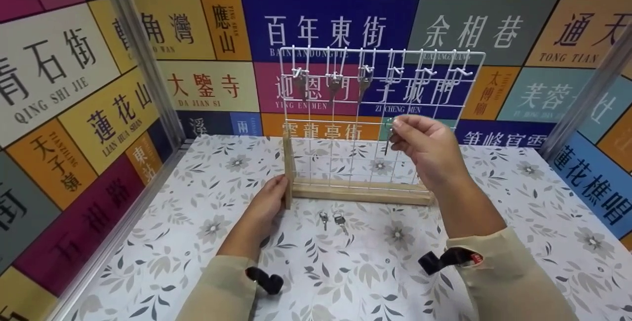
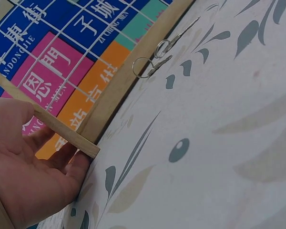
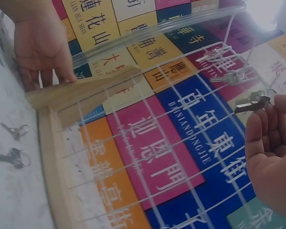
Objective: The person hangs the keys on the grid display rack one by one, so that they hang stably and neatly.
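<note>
A white wire grid rack (image 1: 345,122) stands upright in a wooden base (image 1: 360,193). My left hand (image 1: 266,200) holds the rack's wooden side foot (image 2: 69,131), thumb on one side and fingers on the other. Raised in front of the grid's right half, my right hand (image 1: 427,145) pinches a key (image 1: 386,144) by its ring end, the blade pointing down. In the right wrist view, this key (image 3: 253,103) shows dark beside the fingertips. Several white hooks line the rack's top; a key (image 1: 300,84), a second key (image 1: 334,86) and a third key (image 1: 365,81) hang on the left ones.
Two loose keys with rings, a left one (image 1: 324,219) and a right one (image 1: 340,221), lie on the floral tablecloth (image 1: 375,271) before the base. Walls with coloured name panels (image 1: 326,24) enclose the table, with clear upright posts (image 1: 143,54) at the corners.
</note>
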`<action>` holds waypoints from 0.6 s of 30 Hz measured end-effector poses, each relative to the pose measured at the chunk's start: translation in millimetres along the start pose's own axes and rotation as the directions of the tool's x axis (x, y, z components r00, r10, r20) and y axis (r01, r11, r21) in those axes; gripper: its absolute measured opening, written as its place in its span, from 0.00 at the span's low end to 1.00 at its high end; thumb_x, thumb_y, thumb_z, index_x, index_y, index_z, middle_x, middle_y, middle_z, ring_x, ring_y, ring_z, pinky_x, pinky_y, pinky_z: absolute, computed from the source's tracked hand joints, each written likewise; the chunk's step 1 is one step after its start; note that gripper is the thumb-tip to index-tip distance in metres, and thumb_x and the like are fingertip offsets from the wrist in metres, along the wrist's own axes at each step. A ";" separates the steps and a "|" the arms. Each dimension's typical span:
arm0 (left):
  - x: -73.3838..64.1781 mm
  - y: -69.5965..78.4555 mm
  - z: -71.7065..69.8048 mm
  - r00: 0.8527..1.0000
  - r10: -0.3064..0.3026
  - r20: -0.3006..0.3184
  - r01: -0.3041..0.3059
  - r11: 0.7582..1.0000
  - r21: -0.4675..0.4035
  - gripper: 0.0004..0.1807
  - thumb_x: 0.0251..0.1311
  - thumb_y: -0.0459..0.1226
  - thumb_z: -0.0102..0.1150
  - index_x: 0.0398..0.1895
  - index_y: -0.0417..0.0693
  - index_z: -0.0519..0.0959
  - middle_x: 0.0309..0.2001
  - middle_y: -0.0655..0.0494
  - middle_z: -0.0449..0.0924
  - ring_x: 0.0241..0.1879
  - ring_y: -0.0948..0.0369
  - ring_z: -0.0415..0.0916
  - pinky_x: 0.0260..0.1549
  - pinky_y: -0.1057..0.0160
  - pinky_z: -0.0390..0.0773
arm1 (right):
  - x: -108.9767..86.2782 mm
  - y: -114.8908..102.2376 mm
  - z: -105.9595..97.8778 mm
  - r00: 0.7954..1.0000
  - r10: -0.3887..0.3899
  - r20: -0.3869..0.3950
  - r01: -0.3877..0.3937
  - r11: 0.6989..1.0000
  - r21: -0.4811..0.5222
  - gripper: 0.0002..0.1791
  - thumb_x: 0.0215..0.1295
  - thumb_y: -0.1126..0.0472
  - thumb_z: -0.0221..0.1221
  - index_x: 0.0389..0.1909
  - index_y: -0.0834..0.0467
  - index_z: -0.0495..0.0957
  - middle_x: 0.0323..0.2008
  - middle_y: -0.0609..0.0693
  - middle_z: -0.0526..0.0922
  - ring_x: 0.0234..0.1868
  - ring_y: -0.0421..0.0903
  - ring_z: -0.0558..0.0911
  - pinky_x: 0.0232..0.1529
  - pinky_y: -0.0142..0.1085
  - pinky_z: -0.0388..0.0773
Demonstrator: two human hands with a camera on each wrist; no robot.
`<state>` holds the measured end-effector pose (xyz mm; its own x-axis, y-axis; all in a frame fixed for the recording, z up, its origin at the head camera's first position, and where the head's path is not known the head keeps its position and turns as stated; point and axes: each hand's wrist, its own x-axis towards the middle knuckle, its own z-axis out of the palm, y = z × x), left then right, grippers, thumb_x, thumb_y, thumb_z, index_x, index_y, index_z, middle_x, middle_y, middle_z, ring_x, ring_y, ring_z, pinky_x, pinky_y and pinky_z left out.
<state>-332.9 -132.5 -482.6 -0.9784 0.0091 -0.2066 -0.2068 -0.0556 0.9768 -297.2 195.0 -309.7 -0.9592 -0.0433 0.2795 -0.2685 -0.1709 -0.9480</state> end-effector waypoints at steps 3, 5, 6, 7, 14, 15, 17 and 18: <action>-0.3 -0.4 0.1 1.000 -0.007 -0.006 0.007 1.000 0.003 0.29 0.83 0.55 0.47 0.81 0.57 0.67 0.77 0.49 0.72 0.81 0.50 0.65 0.84 0.49 0.59 | 6.7 -16.7 2.7 0.999 -0.032 -0.037 0.033 0.999 0.018 0.12 0.72 0.57 0.70 0.47 0.62 0.86 0.36 0.50 0.87 0.35 0.46 0.84 0.42 0.32 0.88; -0.4 -0.2 0.5 1.000 -0.013 -0.012 0.013 1.000 0.006 0.29 0.83 0.55 0.47 0.81 0.58 0.67 0.77 0.49 0.72 0.81 0.50 0.65 0.84 0.49 0.59 | 11.8 -25.7 4.5 0.997 -0.043 -0.068 0.046 0.998 0.042 0.14 0.71 0.56 0.71 0.48 0.63 0.86 0.35 0.50 0.86 0.34 0.46 0.83 0.41 0.32 0.87; -0.3 -0.1 0.8 1.000 -0.014 -0.014 0.014 1.000 0.005 0.29 0.83 0.55 0.47 0.81 0.58 0.67 0.77 0.49 0.73 0.81 0.50 0.65 0.84 0.49 0.60 | 14.4 -29.7 5.6 0.996 -0.041 -0.084 0.047 0.997 0.066 0.15 0.71 0.56 0.71 0.48 0.63 0.86 0.35 0.51 0.86 0.34 0.46 0.83 0.41 0.32 0.87; -0.2 0.1 1.1 1.000 -0.018 -0.018 0.018 1.000 0.005 0.29 0.83 0.55 0.47 0.80 0.58 0.67 0.77 0.49 0.73 0.80 0.50 0.66 0.84 0.49 0.60 | 17.1 -33.2 6.9 0.994 -0.036 -0.099 0.046 0.994 0.095 0.15 0.70 0.57 0.72 0.48 0.63 0.86 0.35 0.51 0.86 0.34 0.46 0.83 0.40 0.32 0.87; -0.7 -0.8 0.2 0.999 -0.022 -0.025 0.023 1.000 0.014 0.28 0.83 0.55 0.47 0.80 0.60 0.68 0.78 0.50 0.71 0.82 0.50 0.63 0.84 0.49 0.58 | 28.8 -46.8 15.9 0.987 -0.012 -0.162 0.042 0.982 0.182 0.15 0.70 0.58 0.72 0.51 0.63 0.85 0.35 0.52 0.86 0.34 0.46 0.82 0.39 0.32 0.86; -0.7 -0.8 0.0 0.999 -0.022 -0.027 0.023 1.000 0.018 0.28 0.83 0.55 0.47 0.80 0.60 0.68 0.78 0.51 0.71 0.82 0.50 0.63 0.84 0.49 0.58 | 29.2 -47.8 16.6 0.986 -0.011 -0.167 0.041 0.983 0.177 0.16 0.70 0.57 0.72 0.52 0.63 0.85 0.35 0.52 0.86 0.35 0.46 0.82 0.40 0.32 0.86; -0.7 -0.4 -0.1 0.999 -0.027 -0.028 0.027 0.999 0.016 0.28 0.83 0.56 0.48 0.80 0.61 0.68 0.78 0.51 0.71 0.82 0.50 0.62 0.85 0.49 0.58 | 30.1 -49.4 17.6 0.985 -0.011 -0.172 0.041 0.984 0.172 0.17 0.69 0.56 0.72 0.53 0.62 0.85 0.36 0.52 0.86 0.36 0.46 0.82 0.41 0.32 0.87; -0.6 -0.5 -0.1 0.999 -0.029 -0.029 0.030 0.999 0.017 0.28 0.83 0.56 0.48 0.80 0.61 0.68 0.78 0.51 0.71 0.82 0.50 0.62 0.85 0.49 0.58 | 30.7 -49.8 17.9 0.985 -0.010 -0.174 0.040 0.985 0.169 0.17 0.69 0.56 0.73 0.53 0.62 0.85 0.37 0.52 0.86 0.37 0.46 0.82 0.42 0.32 0.87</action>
<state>-332.2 -132.6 -483.0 -0.9714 -0.0183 -0.2366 -0.2358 -0.0386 0.9710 -311.7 184.5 -251.1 -0.9572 0.1304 0.2585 -0.2880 -0.3361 -0.8967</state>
